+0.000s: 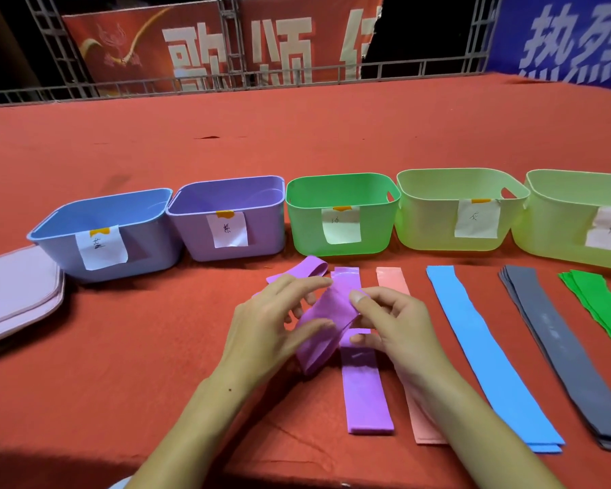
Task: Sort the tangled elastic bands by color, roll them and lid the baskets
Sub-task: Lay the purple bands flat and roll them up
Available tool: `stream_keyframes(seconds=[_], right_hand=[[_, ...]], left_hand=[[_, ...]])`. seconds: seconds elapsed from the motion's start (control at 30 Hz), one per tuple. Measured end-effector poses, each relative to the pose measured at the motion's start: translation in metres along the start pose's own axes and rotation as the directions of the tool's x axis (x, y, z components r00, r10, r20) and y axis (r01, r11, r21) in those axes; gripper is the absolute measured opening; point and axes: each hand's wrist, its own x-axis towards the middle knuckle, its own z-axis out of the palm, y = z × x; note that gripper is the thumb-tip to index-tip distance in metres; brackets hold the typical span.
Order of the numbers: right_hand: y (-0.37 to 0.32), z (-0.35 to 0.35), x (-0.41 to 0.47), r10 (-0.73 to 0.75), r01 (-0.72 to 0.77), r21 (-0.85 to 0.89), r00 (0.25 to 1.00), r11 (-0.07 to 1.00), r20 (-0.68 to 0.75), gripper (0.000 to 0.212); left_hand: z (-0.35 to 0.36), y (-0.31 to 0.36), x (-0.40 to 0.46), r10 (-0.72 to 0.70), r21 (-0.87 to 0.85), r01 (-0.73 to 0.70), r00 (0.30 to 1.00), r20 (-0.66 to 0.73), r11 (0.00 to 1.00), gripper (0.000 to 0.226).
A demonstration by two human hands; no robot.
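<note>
Both hands work a purple band (327, 319) above the red counter (226, 142): the left hand (272, 322) and the right hand (392, 326) each pinch it between thumb and fingers. Under it lies a flat purple strip (364, 390), with pink (394, 280), blue (480, 351), grey (558, 344) and green (600, 305) bands alongside. Five open baskets (each paper-labelled) line up behind, the purple basket (233, 220) near the hands; lids (15, 291) sit stacked far left.

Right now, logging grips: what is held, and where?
Both hands, left and right, pinch one purple elastic band near its upper end, fingertips on its flat faces.
</note>
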Motion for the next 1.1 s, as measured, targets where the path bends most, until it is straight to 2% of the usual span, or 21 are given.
stream_keyframes(seconds=[0.07,0.1,0.17,0.23,0.3,0.37,0.43,0.5,0.6,0.7,0.77,0.83,0.93,1.03,1.1], right_hand=[[0.001,-0.002,0.003,0.021,-0.020,0.056,1.000,0.998,-0.020,0.013],[0.001,-0.004,0.005,0.023,-0.021,0.066,0.999,0.998,-0.026,0.013],[0.002,-0.006,0.007,0.008,-0.006,0.067,1.000,0.998,-0.030,0.017],[0.001,-0.005,0.006,-0.009,0.010,0.073,1.000,0.997,-0.013,0.018],[-0.002,-0.002,0.001,-0.036,0.034,0.057,0.999,0.998,0.035,0.013],[-0.003,0.003,-0.004,-0.059,0.059,0.006,0.995,0.998,0.084,0.010],[-0.001,0.007,-0.005,-0.070,0.074,-0.028,0.990,0.997,0.119,0.010],[0.001,0.008,-0.006,-0.100,0.110,-0.063,0.984,0.992,0.146,0.011],[0.000,0.008,-0.008,-0.134,0.157,-0.127,0.976,0.979,0.173,0.012],[0.004,0.012,-0.007,-0.153,0.165,-0.117,0.983,0.979,0.105,0.015],[0.009,0.013,-0.004,-0.178,0.195,-0.182,0.978,0.964,0.106,0.030],[0.012,0.015,-0.008,-0.127,0.173,-0.224,0.970,0.959,0.208,0.043],[0.020,0.022,-0.018,-0.008,0.115,-0.288,0.938,0.951,0.347,0.040],[0.026,0.023,-0.022,0.047,0.107,-0.386,0.929,0.916,0.368,0.044],[0.026,0.023,-0.022,0.044,0.139,-0.456,0.929,0.879,0.368,0.035]], left_hand=[[-0.001,-0.002,0.001,0.052,-0.099,-0.053,0.999,-0.011,0.994,0.040],[-0.003,-0.002,0.002,0.055,-0.195,-0.046,0.998,0.038,0.980,0.032],[-0.012,-0.007,-0.001,0.015,-0.365,0.074,0.972,0.235,0.928,0.022],[-0.022,-0.015,-0.005,-0.062,-0.395,0.259,0.892,0.447,0.881,0.026],[-0.025,-0.020,-0.007,-0.147,-0.389,0.377,0.850,0.506,0.840,0.029],[-0.023,-0.018,-0.005,-0.221,-0.387,0.371,0.898,0.380,0.844,0.035],[-0.015,-0.011,-0.002,-0.220,-0.391,0.300,0.947,0.235,0.870,0.040],[-0.007,-0.005,0.001,-0.236,-0.450,0.290,0.956,0.173,0.845,0.042],[-0.005,-0.005,0.003,-0.228,-0.425,0.268,0.963,0.143,0.865,0.027],[-0.007,0.000,0.006,-0.174,-0.531,0.212,0.977,0.121,0.820,0.007],[-0.010,0.006,0.009,-0.236,-0.619,0.215,0.971,0.049,0.756,0.009],[-0.013,0.009,0.011,-0.300,-0.659,0.190,0.952,-0.057,0.728,0.012],[-0.019,0.008,0.014,-0.343,-0.672,0.155,0.926,-0.156,0.724,0.011],[-0.022,0.004,0.013,-0.396,-0.697,0.154,0.896,-0.201,0.700,0.016],[-0.024,0.002,0.013,-0.425,-0.720,0.148,0.878,-0.220,0.678,0.020]])
